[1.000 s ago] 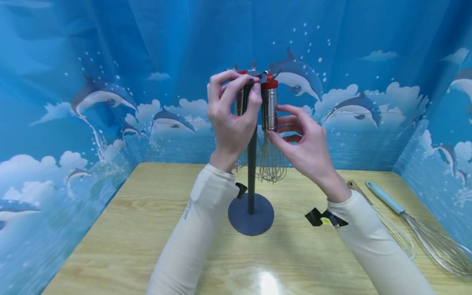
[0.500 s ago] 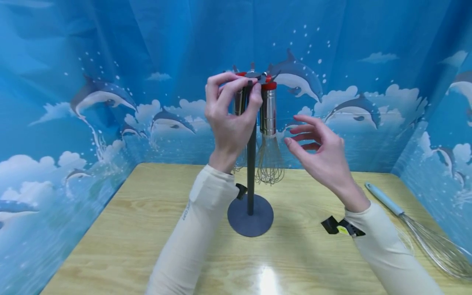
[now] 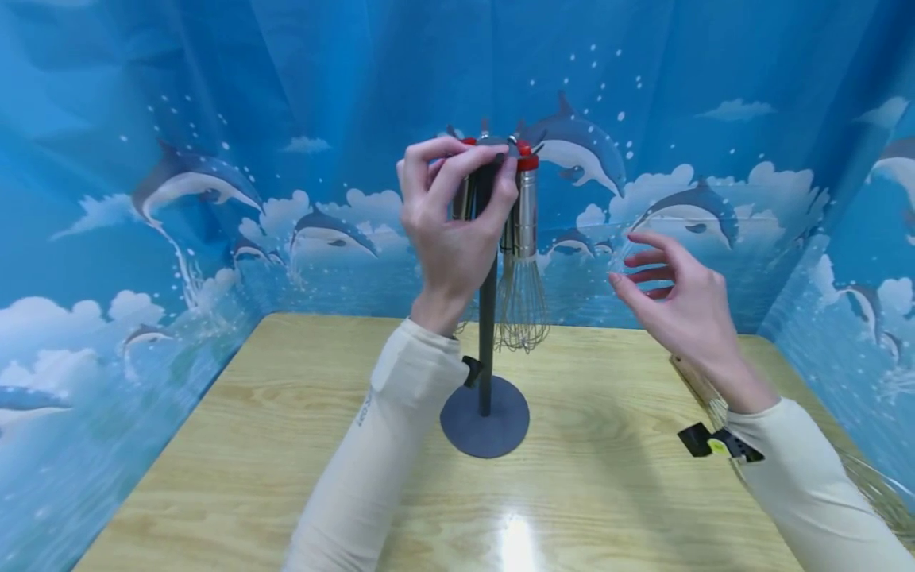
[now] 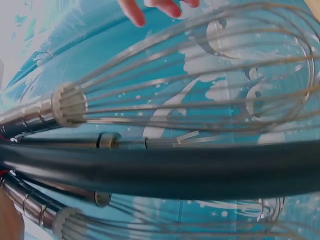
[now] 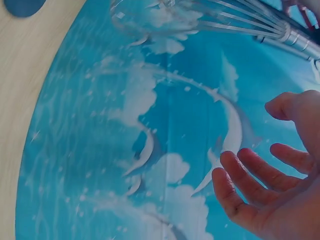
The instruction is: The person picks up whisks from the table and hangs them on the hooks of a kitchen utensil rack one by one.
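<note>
Small grey print on the left sleeve (image 3: 365, 411), too blurred to read. Left hand (image 3: 452, 218) up at the head of the dark stand (image 3: 487, 349), fingers (image 3: 463, 163) curled and pinching its top. Hanging whisk (image 3: 523, 262) just right of the stand's pole, red-capped; wires and steel handle large in the left wrist view only. Right hand (image 3: 682, 306) well right of the stand, fingers spread, holding nothing. Wooden counter (image 3: 286, 445) under the stand; dolphin-print blue curtain (image 3: 214, 159) behind.
</note>
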### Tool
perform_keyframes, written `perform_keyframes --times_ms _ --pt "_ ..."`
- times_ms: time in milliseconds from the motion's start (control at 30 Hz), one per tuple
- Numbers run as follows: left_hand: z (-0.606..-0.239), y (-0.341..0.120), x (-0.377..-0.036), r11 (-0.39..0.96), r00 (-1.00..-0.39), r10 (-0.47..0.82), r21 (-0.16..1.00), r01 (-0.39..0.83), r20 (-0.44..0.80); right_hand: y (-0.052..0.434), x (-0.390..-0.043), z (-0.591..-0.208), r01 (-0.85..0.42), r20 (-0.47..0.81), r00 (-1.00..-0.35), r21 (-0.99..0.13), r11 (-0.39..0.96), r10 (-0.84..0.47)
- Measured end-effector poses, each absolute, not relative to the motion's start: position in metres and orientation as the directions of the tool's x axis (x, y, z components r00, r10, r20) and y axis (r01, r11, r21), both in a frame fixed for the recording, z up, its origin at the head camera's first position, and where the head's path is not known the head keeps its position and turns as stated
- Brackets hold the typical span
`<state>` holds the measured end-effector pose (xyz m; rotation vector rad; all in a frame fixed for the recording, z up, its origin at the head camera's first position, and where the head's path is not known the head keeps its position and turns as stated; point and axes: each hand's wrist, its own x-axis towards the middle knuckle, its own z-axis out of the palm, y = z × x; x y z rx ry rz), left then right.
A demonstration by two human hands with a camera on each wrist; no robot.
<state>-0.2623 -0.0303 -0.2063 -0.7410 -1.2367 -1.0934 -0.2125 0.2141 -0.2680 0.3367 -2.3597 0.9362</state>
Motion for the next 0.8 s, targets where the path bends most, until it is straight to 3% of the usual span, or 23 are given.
perform_keyframes --times_ms 467,667,800 --pt "-0.206 -0.025 -0.26 0.343 -0.023 -0.273 0.12 0.932 0.962 0.256 -0.239 -0.285 -0.361 0.533 -0.838 -0.384 0.85 -0.115" --pt "-0.206 -0.024 -0.259 0.37 -0.007 -0.27 0.11 0.923 0.963 0.27 -0.248 -0.291 -0.296 0.421 -0.894 -0.303 0.906 -0.151" --pt "-0.206 -0.023 -0.259 0.375 0.007 -0.273 0.1 0.922 0.962 0.281 -0.254 -0.298 -0.281 0.347 -0.916 -0.193 0.94 -0.202"
